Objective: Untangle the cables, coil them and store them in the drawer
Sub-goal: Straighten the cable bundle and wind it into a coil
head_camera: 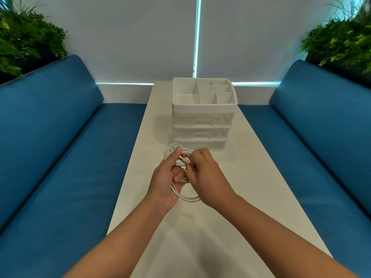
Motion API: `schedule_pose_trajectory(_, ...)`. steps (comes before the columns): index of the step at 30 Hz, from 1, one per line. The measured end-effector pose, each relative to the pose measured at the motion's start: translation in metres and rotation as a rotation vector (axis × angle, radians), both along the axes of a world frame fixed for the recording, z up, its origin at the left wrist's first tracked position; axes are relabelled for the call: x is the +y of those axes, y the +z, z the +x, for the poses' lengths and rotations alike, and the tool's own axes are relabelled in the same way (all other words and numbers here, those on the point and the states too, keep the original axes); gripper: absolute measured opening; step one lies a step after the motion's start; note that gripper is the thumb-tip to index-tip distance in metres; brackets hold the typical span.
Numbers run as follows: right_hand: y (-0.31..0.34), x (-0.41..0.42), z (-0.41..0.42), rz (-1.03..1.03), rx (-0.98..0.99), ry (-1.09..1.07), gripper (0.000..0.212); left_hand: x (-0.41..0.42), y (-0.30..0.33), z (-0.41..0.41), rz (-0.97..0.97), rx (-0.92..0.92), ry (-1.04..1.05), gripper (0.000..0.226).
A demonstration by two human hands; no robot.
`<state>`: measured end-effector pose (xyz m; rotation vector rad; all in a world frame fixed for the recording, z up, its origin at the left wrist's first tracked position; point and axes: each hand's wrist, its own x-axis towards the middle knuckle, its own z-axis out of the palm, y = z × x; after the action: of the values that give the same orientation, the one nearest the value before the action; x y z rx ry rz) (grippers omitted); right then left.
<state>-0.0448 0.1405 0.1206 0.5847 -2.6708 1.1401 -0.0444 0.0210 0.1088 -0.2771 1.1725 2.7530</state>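
A: Wide view first: blue benches [60, 137] run down both sides, with leafy plants [26, 39] up in the far corners and pale blinds [130, 37] across the back.

B: And right down the middle, the long white table [251, 187]. Everything that matters is on or over it.

A: At the far end stands the white drawer unit [202, 117], open divided tray on top, three clear drawers stacked below. All three fronts look pushed in.

B: Now the hands, both up over the table, just in front of that unit. The left hand [164, 183] is curled around the coiled white cables [187, 197], fingers wrapped through the loops.

A: Loops hang out below the palm and poke up above the fingertips, clear of the tabletop as far as I can tell.

B: The right hand [208, 177] is in there too, fingertips pinching the bundle right beside the left thumb.

A: And the smallest detail: a gold-coloured plug [184, 159] sits between the two hands, at the top of the coil.
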Motion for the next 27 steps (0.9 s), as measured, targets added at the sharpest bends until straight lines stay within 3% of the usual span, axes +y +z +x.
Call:
schedule_pose_trajectory(5,0.004,0.003,-0.007,-0.085,-0.043,-0.067,0.021,0.001,-0.003,-0.003,-0.007,-0.018,0.035,0.021)
schedule_pose_trajectory(8,0.009,0.007,-0.010,-0.422,-0.248,-0.100,0.024,-0.002,-0.004,-0.005,0.002,-0.002,-0.011,0.030)
schedule_pose_trajectory(12,0.009,0.009,-0.016,-0.705,-0.593,-0.100,0.053,-0.006,0.001,-0.007,0.031,0.031,-0.082,0.040)
schedule_pose_trajectory(14,0.008,0.013,-0.022,-0.656,-0.725,0.046,0.049,-0.007,-0.001,-0.007,0.028,0.026,-0.115,0.048)
schedule_pose_trajectory(16,0.006,0.017,-0.023,-0.526,-0.705,0.176,0.026,-0.006,-0.004,-0.005,-0.021,0.015,-0.132,0.056)
schedule_pose_trajectory(21,0.004,0.016,-0.019,-0.353,-0.627,0.119,0.011,-0.005,-0.009,-0.005,-0.239,-0.027,-0.073,0.060)
schedule_pose_trajectory(27,0.000,0.014,-0.023,-0.384,-0.586,-0.045,0.017,0.004,-0.005,-0.003,-0.204,-0.044,-0.035,0.014)
